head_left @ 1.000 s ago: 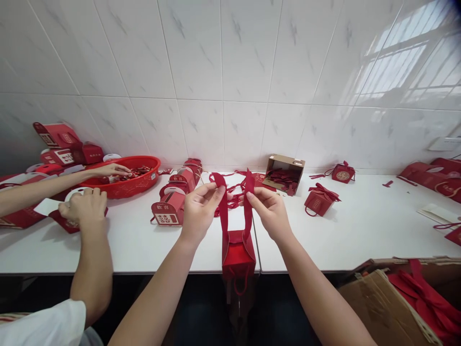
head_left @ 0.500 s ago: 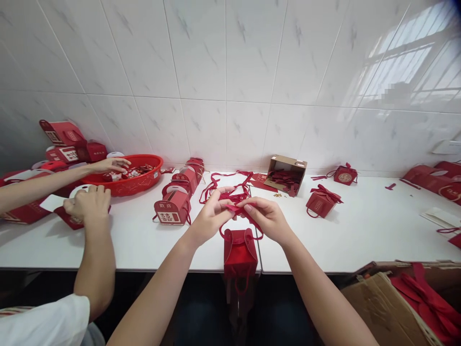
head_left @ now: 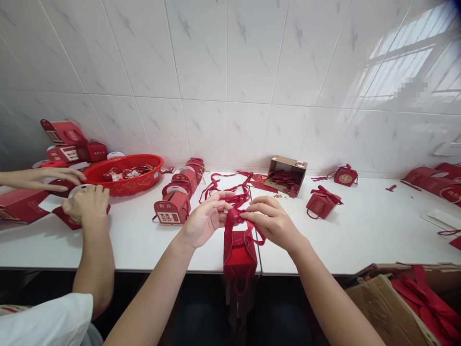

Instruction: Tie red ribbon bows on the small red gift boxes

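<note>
A white tiled wall (head_left: 230,72) backs the long white table (head_left: 360,240) where you work. An open cardboard carton (head_left: 378,307) holding red bows sits low at your right.

On your left, a red plastic basket (head_left: 144,180) of wrapped sweets stands near the wall. A co-worker's near hand (head_left: 86,204) presses on a flat red piece beside it, and that person's far hand (head_left: 36,178) is stretched out flat close to the basket's rim.

A row of house-shaped red boxes (head_left: 173,209) runs from mid-table toward the wall. A small brown box (head_left: 288,170) lies tipped on its side against the wall, with dark red strips inside. A finished bow-topped box (head_left: 320,203) sits to the right of your hands.

The red gift box (head_left: 239,252) stands upright at the table's front edge, directly in front of you, where two tabletops meet. Your left hand (head_left: 203,223) and right hand (head_left: 273,223) are drawn close together just above it. Each is pinched shut on the red ribbon (head_left: 234,216) rising from the box's top. The ribbon is bunched into a small loop between your fingertips.
</note>
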{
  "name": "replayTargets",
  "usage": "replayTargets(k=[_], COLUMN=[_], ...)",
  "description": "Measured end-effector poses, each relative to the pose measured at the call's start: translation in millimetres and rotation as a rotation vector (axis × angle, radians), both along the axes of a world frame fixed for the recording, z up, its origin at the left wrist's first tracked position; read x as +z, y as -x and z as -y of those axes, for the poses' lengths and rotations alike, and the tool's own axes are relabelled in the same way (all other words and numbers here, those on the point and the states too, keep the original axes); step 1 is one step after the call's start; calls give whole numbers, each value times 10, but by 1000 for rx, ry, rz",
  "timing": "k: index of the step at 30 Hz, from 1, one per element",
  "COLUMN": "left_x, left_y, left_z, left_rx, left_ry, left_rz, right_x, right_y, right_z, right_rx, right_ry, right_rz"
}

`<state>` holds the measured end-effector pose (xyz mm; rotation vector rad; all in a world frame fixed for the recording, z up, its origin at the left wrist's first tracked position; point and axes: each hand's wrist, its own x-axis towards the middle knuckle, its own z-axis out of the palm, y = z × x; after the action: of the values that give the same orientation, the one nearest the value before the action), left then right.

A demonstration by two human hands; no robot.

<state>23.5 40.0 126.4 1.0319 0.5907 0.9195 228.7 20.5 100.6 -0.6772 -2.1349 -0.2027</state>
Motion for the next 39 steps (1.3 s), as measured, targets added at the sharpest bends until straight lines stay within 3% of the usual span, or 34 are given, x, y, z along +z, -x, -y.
replayTargets(k=[4, 7, 10, 13, 17, 21, 24, 27, 29, 31, 35, 39], left_x=[-35, -74, -118, -181, -380, -807, -1160, -1349, -1359, -1318, -1262, -1295], left_y=[-30, -59, -63, 10, 322, 815, 1052, 995, 810, 569, 150, -39], left_z=[19, 77, 139, 144, 74, 14, -6, -17, -17, -3, 61, 129], left_rx=[20, 116, 309, 583, 849, 961, 812, 685, 681, 658, 515, 509], left_ry=[-58, -230, -514, -759, -847, -743, -560, -506, -535, -542, -497, -452], left_rz=[-8, -65, -273, -538, -775, -1078, -1274, -1317, -1222, -1030, -700, -669], right_x=[-43, -77, -133, -237, -529, -1042, -1404, -1544, -1495, -1379, -1160, -1114], right_y=[-20, -16, -11, -71, -343, -756, -981, -993, -873, -684, -277, -8], right_z=[-10, -10, 9, 48, 134, 251, 316, 314, 280, 237, 185, 185], right_rx=[-18, -1, 2, -80, -271, -497, -611, -655, -667, -582, -331, -221], right_ry=[-15, 17, 113, 288, 508, 698, 816, 788, 681, 630, 738, 897], right_rz=[-5, -64, -256, -561, -727, -669, -581, -537, -543, -533, -496, -488])
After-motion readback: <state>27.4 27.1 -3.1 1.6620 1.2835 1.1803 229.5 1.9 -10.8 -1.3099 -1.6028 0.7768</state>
